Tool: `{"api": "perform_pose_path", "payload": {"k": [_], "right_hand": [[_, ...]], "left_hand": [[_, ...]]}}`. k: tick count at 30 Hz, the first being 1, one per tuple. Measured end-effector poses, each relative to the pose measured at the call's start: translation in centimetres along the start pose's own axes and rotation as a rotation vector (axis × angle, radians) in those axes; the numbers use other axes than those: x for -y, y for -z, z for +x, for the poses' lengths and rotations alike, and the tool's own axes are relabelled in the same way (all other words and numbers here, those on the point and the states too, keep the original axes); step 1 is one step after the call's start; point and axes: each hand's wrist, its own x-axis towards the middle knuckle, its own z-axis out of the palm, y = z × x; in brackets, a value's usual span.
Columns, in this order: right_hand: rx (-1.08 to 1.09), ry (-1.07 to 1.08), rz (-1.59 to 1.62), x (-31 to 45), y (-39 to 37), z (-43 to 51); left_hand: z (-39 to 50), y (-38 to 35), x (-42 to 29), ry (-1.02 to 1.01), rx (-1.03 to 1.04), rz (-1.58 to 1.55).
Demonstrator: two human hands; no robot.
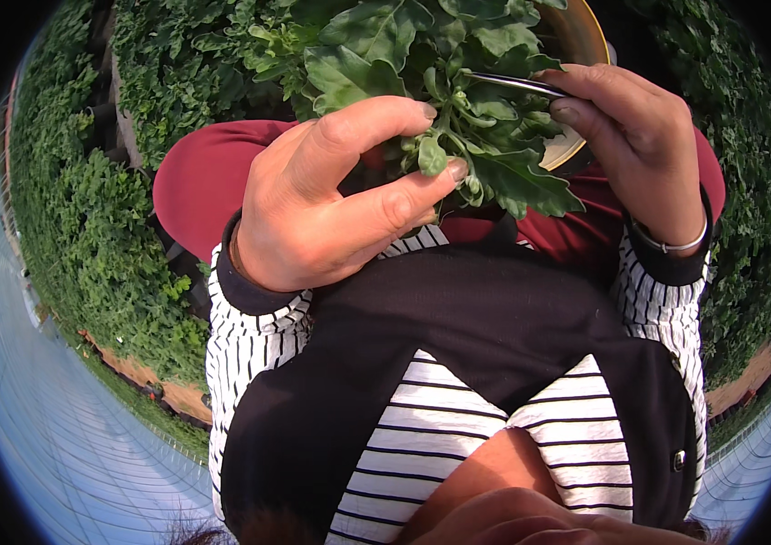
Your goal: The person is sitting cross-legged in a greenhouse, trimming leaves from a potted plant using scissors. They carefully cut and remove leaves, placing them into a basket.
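Note:
A leafy green plant (453, 109) with small buds fills the top middle of the head view, close before my body. My left hand (344, 184) is at its left side; thumb and index finger are spread around a budded shoot (432, 157), with fingertips against the leaves. Whether they pinch any stem I cannot tell. My right hand (631, 129) holds slim metal tweezers (518, 83) between thumb and index finger, and their tips reach in among the buds near the plant's centre. Leaves partly hide the tips.
Behind the plant, at the upper right, stands a round container with a yellowish rim (600, 34), partly hidden by leaves and my right hand. Dense rows of green plants (120, 259) grow on both sides. My bent knees (201, 177) flank the plant.

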Motion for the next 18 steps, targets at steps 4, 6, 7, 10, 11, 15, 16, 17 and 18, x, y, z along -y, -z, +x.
{"api": "perform_pose_path", "payload": {"k": [4, 6, 7, 10, 11, 15, 16, 17, 18], "right_hand": [[0.009, 0.0, 0.016, -0.3, -0.1, 0.0], [-0.001, 0.008, 0.006, -0.5, -0.2, -0.1], [-0.019, 0.019, -0.011, -0.6, -0.4, -0.1], [-0.018, -0.013, 0.037, -0.9, -0.6, -0.2], [-0.01, -0.031, 0.069, -1.0, -0.6, -0.2], [-0.095, 0.031, 0.036, -1.2, -0.3, -0.3], [-0.039, -0.126, 0.115, -1.1, 0.2, -0.6], [-0.035, -0.274, 0.144, -0.7, 0.7, -1.1], [-0.15, -0.201, 0.235, -0.3, 0.6, -1.5]], "left_hand": [[-0.1, 1.3, -0.8, 0.065, 0.148, 0.022], [-0.2, 1.3, -0.8, 0.049, 0.158, -0.023], [-0.2, 1.2, -0.6, 0.052, 0.129, -0.009], [-0.1, 0.4, 0.1, 0.077, 0.012, -0.045], [-0.3, 0.5, -0.4, 0.174, 0.008, -0.074], [-0.2, 0.1, -0.1, 0.191, -0.065, -0.074], [-0.3, -0.1, -0.3, 0.263, -0.079, -0.128], [-0.4, -0.2, -0.4, 0.323, -0.099, -0.192], [-0.4, -0.4, -0.3, 0.332, -0.114, -0.196]]}}
